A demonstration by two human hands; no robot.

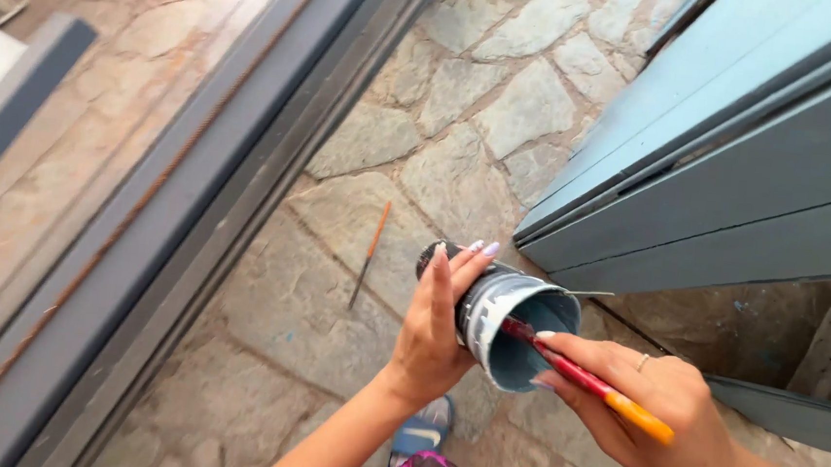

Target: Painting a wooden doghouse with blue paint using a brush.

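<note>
Paint can [511,326], tipped sideways, sits in left hand [433,327]'s grip; right hand [661,412] pinches paintbrush [600,385] dipped inside.

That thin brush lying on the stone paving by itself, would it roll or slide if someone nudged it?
The spare brush looks slim and round-handled, so it would probably roll a little, then catch in a joint of the rough stone paving. It seems light and stiff, likely easy to flick aside. Its thinness may make it fiddly to pinch up from the ground.
</note>
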